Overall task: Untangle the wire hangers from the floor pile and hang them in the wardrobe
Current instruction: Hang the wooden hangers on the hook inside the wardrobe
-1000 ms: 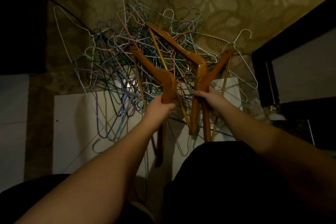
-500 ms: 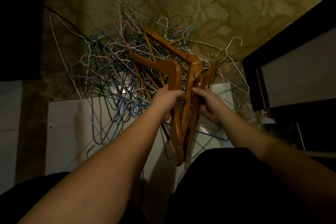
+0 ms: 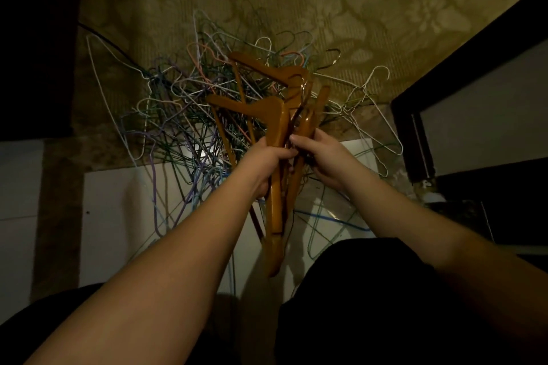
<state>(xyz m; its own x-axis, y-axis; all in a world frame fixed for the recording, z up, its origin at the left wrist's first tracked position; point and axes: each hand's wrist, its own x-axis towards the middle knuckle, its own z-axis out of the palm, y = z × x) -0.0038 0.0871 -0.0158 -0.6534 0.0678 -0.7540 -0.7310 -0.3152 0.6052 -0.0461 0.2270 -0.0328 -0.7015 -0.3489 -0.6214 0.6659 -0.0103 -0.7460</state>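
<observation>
Wire hangers, thin and coloured (white, lilac, green, blue, pink), lie in one knotted floor pile, hooks and triangles threaded through each other, partly on a patterned olive carpet and partly on a pale white floor panel

Head view, looking steeply down:
- Left hand: fingers curled round the necks of a bunch of brown wooden hangers, gripping them
- Right hand: fingers curled and pinching the same bunch from the other side, hands nearly touching
- Wooden bunch held upright above the near edge of the pile; its lower arms hang down between the forearms. Top hooks too dim to make out; some wires cross behind the upper arms, cannot tell whether they are snagged on them

Progress, as a judgement: early. Bulk of the wire pile looks untouched and tangled; no wire hanger is in either hand; no hung hanger is in view. What the hands hold is wooden, so this looks like clearing these out to get at the wires. Left: nearly everything, meaning separating wires one at a time and carrying them to the rail

Around:
- Dark-framed panel at right, possibly a wardrobe door or mirror; interior not visible
- Loose blue and green wires trail near the person's dark-clothed knees
- Black cable runs toward the pile's far left edge

In the way: interlocked hooks, very low light, wires underfoot
</observation>
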